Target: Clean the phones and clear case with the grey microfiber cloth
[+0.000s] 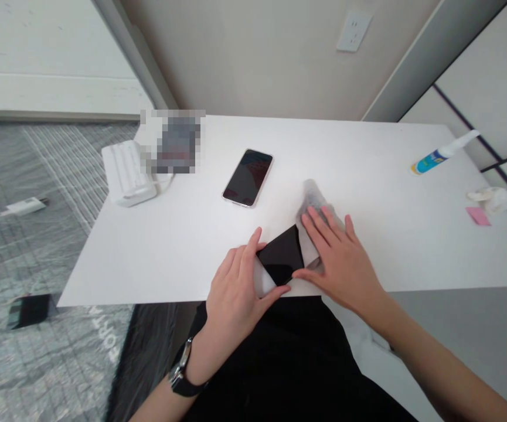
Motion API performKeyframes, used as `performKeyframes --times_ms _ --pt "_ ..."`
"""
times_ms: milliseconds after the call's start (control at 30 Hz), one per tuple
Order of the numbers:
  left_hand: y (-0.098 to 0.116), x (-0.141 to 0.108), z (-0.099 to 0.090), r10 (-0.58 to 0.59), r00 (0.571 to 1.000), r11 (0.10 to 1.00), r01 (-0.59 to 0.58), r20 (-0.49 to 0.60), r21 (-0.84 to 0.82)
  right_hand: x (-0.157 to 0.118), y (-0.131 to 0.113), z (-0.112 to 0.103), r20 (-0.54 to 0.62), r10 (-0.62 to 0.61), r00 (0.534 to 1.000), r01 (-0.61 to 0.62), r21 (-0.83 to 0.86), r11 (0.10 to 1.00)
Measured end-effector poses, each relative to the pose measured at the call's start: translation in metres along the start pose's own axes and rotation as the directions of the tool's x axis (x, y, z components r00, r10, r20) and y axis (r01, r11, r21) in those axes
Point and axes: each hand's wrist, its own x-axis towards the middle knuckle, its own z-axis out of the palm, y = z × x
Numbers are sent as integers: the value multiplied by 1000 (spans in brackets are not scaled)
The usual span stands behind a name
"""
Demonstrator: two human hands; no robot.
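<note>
A black-screened phone (282, 255) lies tilted at the front edge of the white table (156, 258). My left hand (238, 284) grips its left end, fingers along the far edge and thumb at the near corner. A crumpled grey cloth (308, 246) covers the phone's right part. My right hand (339, 252) holds the cloth down with fairly straight fingers, its thumb reaching to the phone's near edge. Farther back, a second phone (248, 177) rests face up in a clear case, touched by neither hand.
At the left corner sit a white power strip (129, 173) with a cable and a blurred-out item (176, 143). A white bottle with a blue label (435, 159), a pink slip (478, 215) and crumpled white tissue (494, 199) are on the right. A wall stands behind the table.
</note>
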Motion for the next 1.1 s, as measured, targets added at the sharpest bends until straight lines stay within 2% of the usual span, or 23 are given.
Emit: performKeyframes --times_ms 100,133,167,233,300,333,400,467,500,533,600,667,733,833,900,1000,1033,1100 --pt "3 -2 0 -64 998 998 64 0 11 -1 -13 4 62 -219 974 211 107 972" --pt "3 -2 0 -82 997 996 82 1 19 -1 -15 5 85 -271 959 258 134 957" --pt "4 -3 -1 -92 996 995 92 0 26 0 -14 5 95 -273 957 259 137 956" --pt "4 -3 -1 -85 996 996 85 -8 24 3 -6 5 66 -139 988 134 76 988" --pt "3 -3 0 -67 998 998 68 -21 14 3 1 4 -2 7 1000 -7 13 1000" --pt "3 -3 0 -62 998 998 62 -21 11 2 3 4 -17 15 1000 -15 7 1000" --pt "1 -3 0 -52 999 999 52 -4 4 -5 2 5 14 -113 993 112 49 992" --pt "0 -2 0 -32 999 999 32 7 -7 -14 2 4 74 -265 961 256 106 961" --pt "0 -2 0 -22 1000 1000 23 4 -10 -17 5 3 91 -279 956 269 109 957" --pt "0 -1 0 -16 1000 1000 16 -3 -9 -21 10 2 93 -240 966 232 85 969" --pt "0 -1 0 -9 1000 1000 9 -21 -2 -25 20 0 46 -78 996 78 -5 997" --pt "0 -1 0 -9 1000 1000 9 -21 12 -29 22 1 -1 18 1000 -18 -62 998" --pt "-1 -2 -1 21 1000 999 -20 -22 36 -35 12 4 25 -51 998 52 -49 997" --pt "-5 -5 0 165 983 983 -157 -78 99 -42 -7 10 71 -202 977 202 15 979" --pt "-7 -8 2 274 951 956 -254 -140 145 -43 -10 10 33 -144 989 144 0 990" --pt "-9 -11 5 335 921 939 -309 -200 148 -38 -3 6 -97 50 994 -55 -54 997" --pt "-9 -11 5 332 920 942 -310 -208 133 -35 -3 5 -132 69 989 -78 -63 995" --pt "-9 -11 5 312 926 950 -295 -211 105 -32 -9 5 -146 -15 989 4 -74 997"
